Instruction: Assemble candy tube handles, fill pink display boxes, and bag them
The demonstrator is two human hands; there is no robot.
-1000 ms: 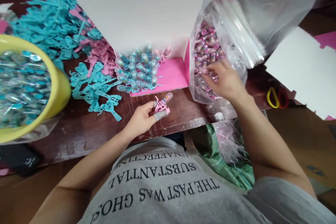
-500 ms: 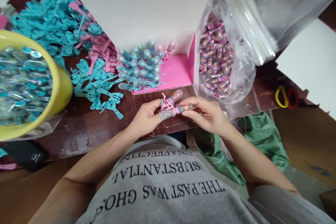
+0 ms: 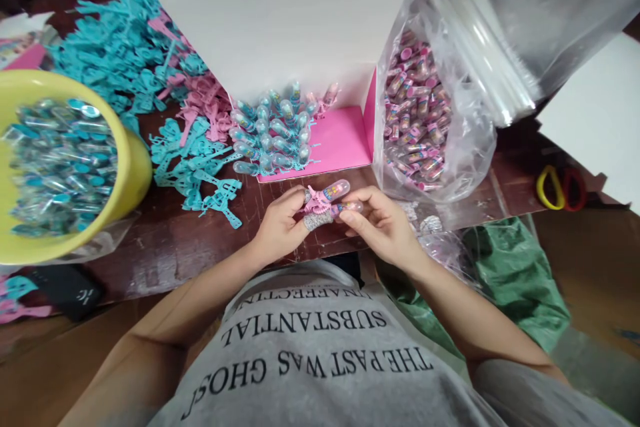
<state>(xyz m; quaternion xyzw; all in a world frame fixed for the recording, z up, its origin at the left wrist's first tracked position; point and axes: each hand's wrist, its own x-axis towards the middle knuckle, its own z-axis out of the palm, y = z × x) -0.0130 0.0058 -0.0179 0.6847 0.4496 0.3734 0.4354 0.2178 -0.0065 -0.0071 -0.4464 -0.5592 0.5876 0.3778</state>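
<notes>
My left hand (image 3: pixel 283 223), with grey wraps on its thumb and a finger, is closed on a pink plastic piece (image 3: pixel 316 200). From that piece a clear round-ended capsule (image 3: pixel 339 189) with a pink base and colourful contents points up to the right. Between thumb and fingers, my right hand (image 3: pixel 383 223) pinches a second such capsule (image 3: pixel 350 207), its pink end against the pink piece. Just beyond my hands is a pink-floored box (image 3: pixel 343 140) with a raised white panel. Rows of blue capsules (image 3: pixel 275 127) stand in it, and a pink pair (image 3: pixel 327 97) stands at the back.
Left stands a yellow tub (image 3: pixel 133 167) of blue-based capsules, near heaps of turquoise plastic pieces (image 3: pixel 120 47) and pink pieces (image 3: pixel 205 103). A clear bag (image 3: pixel 470 160) of pink capsules lies right, beside scissors (image 3: pixel 553 188). A black phone-like object (image 3: pixel 73 290) lies at the front left.
My right hand has drawn slightly left, bringing its capsule closer against the pink piece. My left hand keeps its hold. The whole view has shifted a little to the right.
</notes>
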